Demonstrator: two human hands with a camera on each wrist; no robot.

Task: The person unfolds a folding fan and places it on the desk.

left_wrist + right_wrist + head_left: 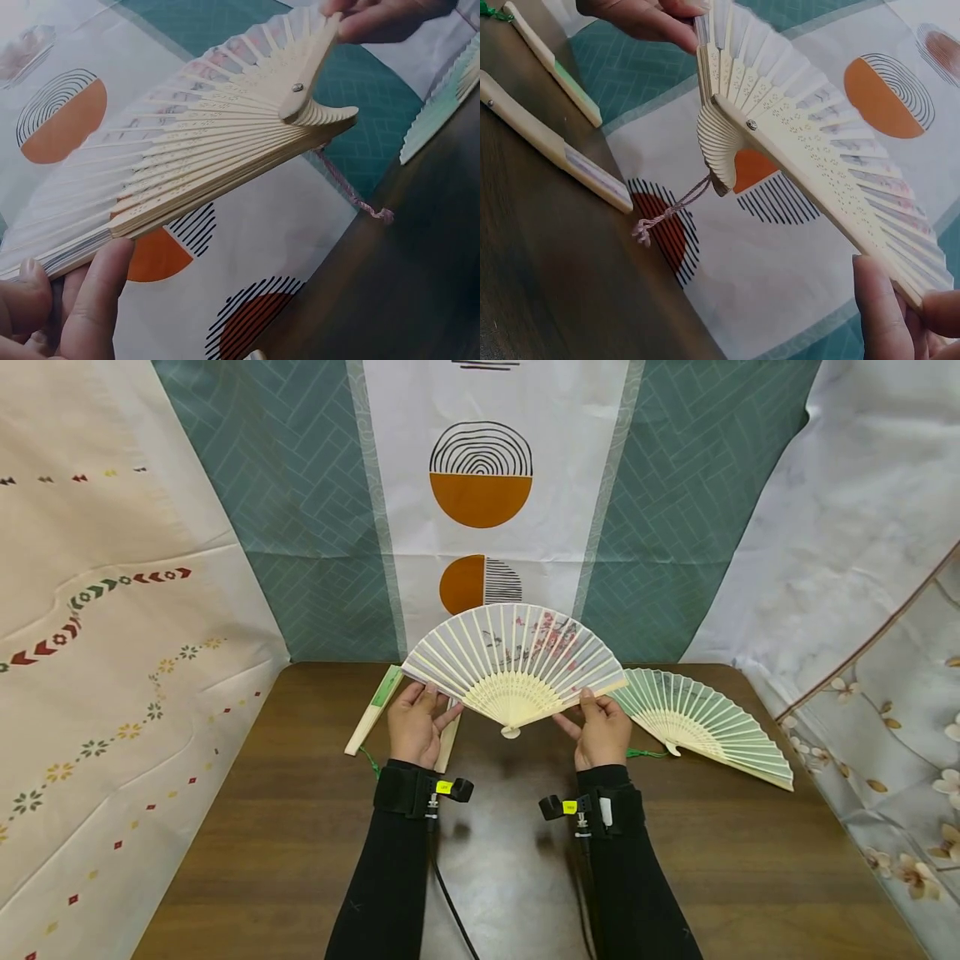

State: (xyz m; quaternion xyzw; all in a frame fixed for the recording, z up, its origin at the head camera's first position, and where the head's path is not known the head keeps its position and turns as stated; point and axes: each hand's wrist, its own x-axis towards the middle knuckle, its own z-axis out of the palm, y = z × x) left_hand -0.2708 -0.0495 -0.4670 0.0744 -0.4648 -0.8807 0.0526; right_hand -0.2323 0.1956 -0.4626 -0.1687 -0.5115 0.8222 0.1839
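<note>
A white folding fan (513, 672) with pink blossoms is spread wide, held up over the table with its pivot toward the person. My left hand (416, 724) pinches its left outer rib between thumb and fingers. On the other side my right hand (603, 731) grips the right outer rib the same way. In the right wrist view a pink cord (676, 208) dangles from the pivot end. Behind the left hand lie a folded green fan (375, 708) and a second folded fan (447, 743), partly hidden by the hand.
An opened green fan (697, 718) lies at the table's right, its green tassel (645, 752) close to the right hand. The brown table (247, 860) ends at a patterned cloth backdrop (307, 510). Floral cloths hang along both sides. Cables run from the wrist cameras down the arms.
</note>
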